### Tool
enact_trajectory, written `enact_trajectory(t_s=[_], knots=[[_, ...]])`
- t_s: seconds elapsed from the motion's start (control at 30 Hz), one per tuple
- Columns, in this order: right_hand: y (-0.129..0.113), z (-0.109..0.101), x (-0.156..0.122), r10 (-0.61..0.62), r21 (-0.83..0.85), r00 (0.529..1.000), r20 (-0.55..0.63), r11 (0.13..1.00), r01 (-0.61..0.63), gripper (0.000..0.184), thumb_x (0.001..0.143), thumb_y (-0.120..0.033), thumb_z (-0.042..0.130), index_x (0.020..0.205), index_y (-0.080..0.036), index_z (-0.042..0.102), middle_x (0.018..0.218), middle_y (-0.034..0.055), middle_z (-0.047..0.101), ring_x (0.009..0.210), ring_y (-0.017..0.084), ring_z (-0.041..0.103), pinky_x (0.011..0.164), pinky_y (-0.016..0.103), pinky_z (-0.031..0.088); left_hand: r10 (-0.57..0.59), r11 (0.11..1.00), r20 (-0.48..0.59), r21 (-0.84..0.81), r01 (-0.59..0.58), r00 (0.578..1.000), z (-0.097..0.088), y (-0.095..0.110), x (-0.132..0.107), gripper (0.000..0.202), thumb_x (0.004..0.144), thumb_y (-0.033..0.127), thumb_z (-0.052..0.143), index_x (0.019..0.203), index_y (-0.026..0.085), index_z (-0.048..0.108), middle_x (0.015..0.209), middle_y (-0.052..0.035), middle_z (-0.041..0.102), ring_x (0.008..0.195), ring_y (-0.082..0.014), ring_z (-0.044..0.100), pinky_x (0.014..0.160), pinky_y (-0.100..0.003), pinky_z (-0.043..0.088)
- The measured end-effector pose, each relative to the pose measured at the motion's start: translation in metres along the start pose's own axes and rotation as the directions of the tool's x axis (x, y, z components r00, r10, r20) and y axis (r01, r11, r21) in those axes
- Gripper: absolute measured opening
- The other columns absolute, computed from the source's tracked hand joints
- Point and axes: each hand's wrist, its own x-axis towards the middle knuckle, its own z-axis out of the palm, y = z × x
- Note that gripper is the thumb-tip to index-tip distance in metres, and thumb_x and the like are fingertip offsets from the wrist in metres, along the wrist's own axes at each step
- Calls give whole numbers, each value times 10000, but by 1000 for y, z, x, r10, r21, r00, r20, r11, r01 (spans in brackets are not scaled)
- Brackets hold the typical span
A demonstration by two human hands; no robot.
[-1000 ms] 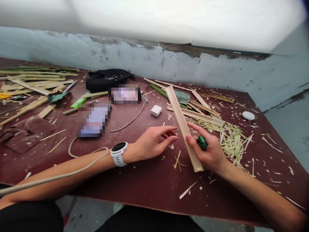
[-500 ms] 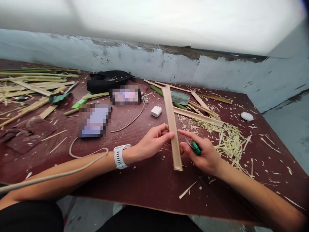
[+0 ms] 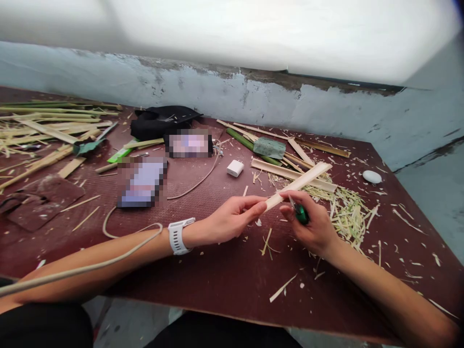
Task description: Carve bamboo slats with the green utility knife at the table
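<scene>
My left hand [image 3: 237, 217], with a white watch [image 3: 178, 237] on the wrist, pinches the near end of a pale split bamboo strip [image 3: 306, 179]. The strip slants away to the right, above other strips and shavings. A small green-handled knife [image 3: 300, 213] sits in my closed right hand [image 3: 315, 224], its short blade pointing up and left close to the strip. The right index finger reaches along the strip's near part. I cannot tell whether the blade touches the bamboo.
Bamboo shavings [image 3: 350, 217] lie heaped at the right, near a white oval object [image 3: 371, 177]. A white charger [image 3: 235, 168], two phones [image 3: 143, 181] and a black cap-like item [image 3: 163, 121] stand further back. Bamboo pieces [image 3: 47, 128] fill the left. A cable [image 3: 90, 263] crosses my left forearm.
The bamboo strip has swung from nearly upright in view to slanting right, now held at its near end. A few thin shavings now show on the table below my hands.
</scene>
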Motion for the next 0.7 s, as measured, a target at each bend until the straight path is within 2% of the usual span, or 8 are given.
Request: enact_trajectory(t_s=[0.1,0.2,0.37,0.57,0.7], knots=[[4,0,1,78,-4,990,-121,997,-79,171,960,-345,641,1073,-219,620,810,5,698,580,117,605,575,247,496,61,992,-12,110,-60,998,1,2,0,450,988,460,571,1325,167,627,845,-17,624,591,-90,474,488,-192,372],[6,0,1,121,41,968,-218,993,-114,170,949,-353,663,1050,-221,628,823,4,679,603,116,586,579,252,488,97,979,-33,182,-89,995,0,1,0,410,979,425,591,1284,154,627,927,-52,667,668,-115,528,549,-207,412],[5,-2,3,163,65,906,-391,987,-149,195,937,-378,678,1061,-236,624,932,40,676,754,164,637,674,301,535,87,961,-52,266,-70,995,-6,-3,1,326,982,468,572,1003,157,667,760,-2,592,612,-104,464,523,-203,353],[9,-6,9,154,82,858,-490,988,-130,201,920,-327,700,1075,-232,613,947,40,650,805,167,659,662,291,526,110,977,-167,200,-75,980,-12,-6,4,300,947,447,644,962,147,633,735,23,557,588,-83,438,523,-199,339],[23,-14,16,196,139,818,-541,980,-143,228,934,-374,679,1095,-230,606,964,50,645,717,157,626,568,295,493,141,977,-258,195,-91,956,-16,-7,6,319,969,474,608,913,160,603,631,72,415,499,-64,321,442,-194,229]])
